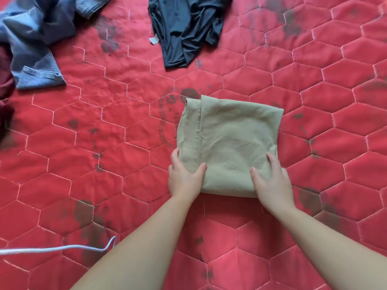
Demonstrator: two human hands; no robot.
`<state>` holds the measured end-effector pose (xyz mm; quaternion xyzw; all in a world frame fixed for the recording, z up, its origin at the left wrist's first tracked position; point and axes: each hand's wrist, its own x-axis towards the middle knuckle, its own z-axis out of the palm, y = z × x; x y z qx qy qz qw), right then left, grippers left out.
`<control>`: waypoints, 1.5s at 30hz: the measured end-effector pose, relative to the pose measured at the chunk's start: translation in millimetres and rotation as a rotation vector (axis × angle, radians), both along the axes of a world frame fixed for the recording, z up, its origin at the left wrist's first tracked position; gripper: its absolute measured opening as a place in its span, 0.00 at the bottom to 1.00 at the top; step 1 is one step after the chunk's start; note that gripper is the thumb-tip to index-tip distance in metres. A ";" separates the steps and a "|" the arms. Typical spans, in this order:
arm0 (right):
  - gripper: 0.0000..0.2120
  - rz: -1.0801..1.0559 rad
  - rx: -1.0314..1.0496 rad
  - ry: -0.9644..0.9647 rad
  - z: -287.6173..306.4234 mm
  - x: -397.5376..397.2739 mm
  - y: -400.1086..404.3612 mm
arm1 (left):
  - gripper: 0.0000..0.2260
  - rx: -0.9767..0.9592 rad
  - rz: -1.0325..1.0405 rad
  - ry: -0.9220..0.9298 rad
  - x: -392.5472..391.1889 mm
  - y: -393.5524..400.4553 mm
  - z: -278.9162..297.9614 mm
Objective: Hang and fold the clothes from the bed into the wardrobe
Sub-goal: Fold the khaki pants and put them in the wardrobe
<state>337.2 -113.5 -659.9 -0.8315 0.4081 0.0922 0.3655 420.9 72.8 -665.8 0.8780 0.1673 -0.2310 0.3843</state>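
While folded into a near-square lying flat on the red bed [314,132], the khaki garment [228,139] is gripped at its near corners by the left hand [184,176] and right hand [272,181], seam edge running away.

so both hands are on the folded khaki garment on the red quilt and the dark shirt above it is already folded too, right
Not quite. The dark shirt is not folded: the head view shows it lying crumpled and loose on the red quilt. The rest holds: the left hand and right hand both grip the near edge of the folded khaki garment.
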 end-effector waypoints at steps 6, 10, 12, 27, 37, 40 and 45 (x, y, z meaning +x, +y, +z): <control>0.27 0.149 0.112 0.135 19.0 -31.3 -8.0 | 0.24 -0.136 -0.128 0.405 -10.7 42.9 0.1; 0.33 0.363 -0.104 0.201 29.4 -62.0 -0.4 | 0.21 -0.338 -0.043 0.729 -20.1 63.4 7.3; 0.38 0.626 -0.353 0.054 33.4 -73.1 6.7 | 0.19 -0.398 0.000 0.804 -20.6 65.0 11.4; 0.06 1.196 -0.015 0.384 56.9 12.8 26.0 | 0.26 -0.012 -0.233 0.451 -28.6 85.7 22.2; 0.09 0.979 0.459 0.804 67.5 65.5 -12.1 | 0.31 -0.264 -0.932 0.367 3.9 57.8 93.6; 0.19 0.780 0.654 0.836 64.2 63.6 -31.1 | 0.25 -0.576 -0.682 0.493 18.2 63.9 79.1; 0.03 0.648 0.491 0.553 48.9 53.9 -45.1 | 0.13 -0.514 -0.531 0.473 -3.3 58.7 37.0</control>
